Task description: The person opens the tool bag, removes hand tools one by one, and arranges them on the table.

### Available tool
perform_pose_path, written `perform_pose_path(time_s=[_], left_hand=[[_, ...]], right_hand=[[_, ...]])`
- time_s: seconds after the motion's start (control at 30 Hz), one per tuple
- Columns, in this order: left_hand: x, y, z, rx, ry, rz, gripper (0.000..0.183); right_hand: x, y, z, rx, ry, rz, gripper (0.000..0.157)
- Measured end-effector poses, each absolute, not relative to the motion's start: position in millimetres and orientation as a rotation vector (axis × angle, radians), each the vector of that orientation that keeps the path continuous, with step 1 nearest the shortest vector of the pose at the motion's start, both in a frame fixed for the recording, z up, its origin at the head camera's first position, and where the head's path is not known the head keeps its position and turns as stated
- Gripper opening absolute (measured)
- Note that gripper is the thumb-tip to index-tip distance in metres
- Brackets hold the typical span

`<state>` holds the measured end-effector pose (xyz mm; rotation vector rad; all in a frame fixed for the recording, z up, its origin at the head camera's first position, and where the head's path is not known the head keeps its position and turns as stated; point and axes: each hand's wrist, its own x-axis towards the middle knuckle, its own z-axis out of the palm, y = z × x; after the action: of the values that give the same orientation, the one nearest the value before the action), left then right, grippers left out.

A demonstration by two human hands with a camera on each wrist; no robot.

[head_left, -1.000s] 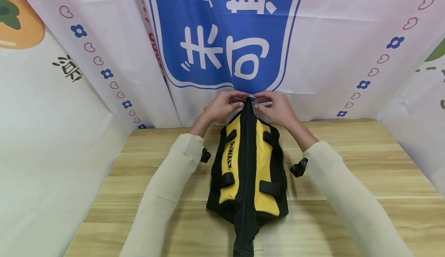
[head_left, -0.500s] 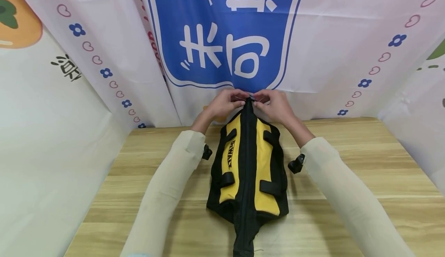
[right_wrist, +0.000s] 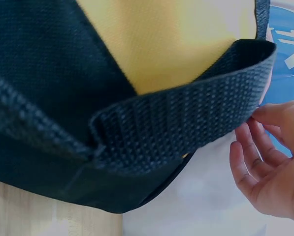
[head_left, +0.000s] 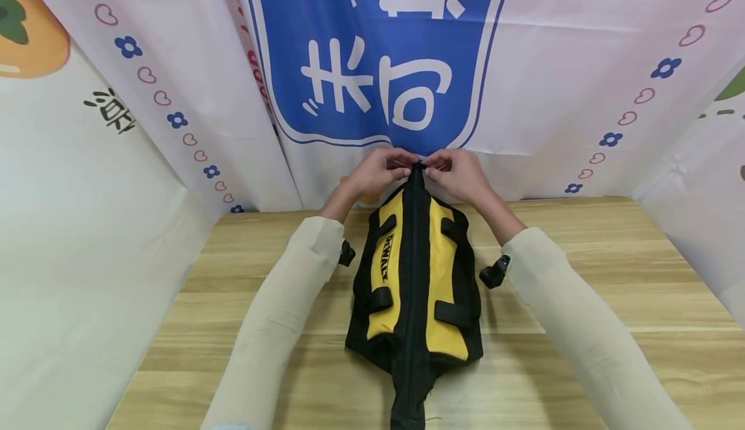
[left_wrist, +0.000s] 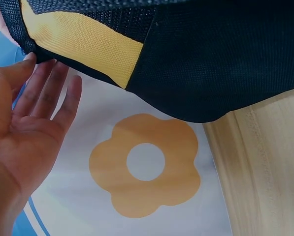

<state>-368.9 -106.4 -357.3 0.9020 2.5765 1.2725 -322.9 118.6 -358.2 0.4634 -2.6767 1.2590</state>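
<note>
One black-and-yellow bag [head_left: 414,258] lies on the counter [head_left: 646,268], its long axis running from the near edge of the view straight to the far side. Nearest is its dark narrow tail [head_left: 407,401], which runs out of view at the bottom. From there a black band [head_left: 414,288] follows the middle of the bag to the far tip, with yellow panels on either side. A near left strap [head_left: 381,301] and a near right strap [head_left: 453,314] flank the band; the lettering [head_left: 387,257] sits on the left panel, beyond the near left strap.

The sleeved arms reach along the two long sides, well apart from each other, so almost the whole bag lies on the near side of the hands. At the far tip [head_left: 417,174] the hands face each other across the axis, and neither is plainly nearer to it. The left hand [head_left: 375,174] pinches the tip from the left between thumb and forefinger, its other fingers loosely extended. The right hand [head_left: 462,174] pinches from the right in much the same way; whether it has fabric or a small pull is too small to tell.

Just beyond the hands hangs a printed sheet [head_left: 553,94] with a blue panel [head_left: 361,22].
</note>
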Motion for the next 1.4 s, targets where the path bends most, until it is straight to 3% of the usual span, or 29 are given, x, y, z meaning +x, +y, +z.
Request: perform_pose_path(time_s=[0.63,0.97,1.4], left_hand=[[-373.9,-98.6,-362.9,0.888,2.77,1.242,0.008],[-373.5,-99.4,-364.1,0.887,2.821,1.271,0.006],[-373.1,-99.8,-367.1,0.851,2.802,1.323,0.006]], right_hand=[[-304.9,116.2,-345.5,0.631,-2.699,1.124,0.019],[-260.0,120.6,-333.2,0.818,-2.815,1.057,0.016],[-195.1,126.6,-346.5,0.934,-2.806,1.254,0.013]])
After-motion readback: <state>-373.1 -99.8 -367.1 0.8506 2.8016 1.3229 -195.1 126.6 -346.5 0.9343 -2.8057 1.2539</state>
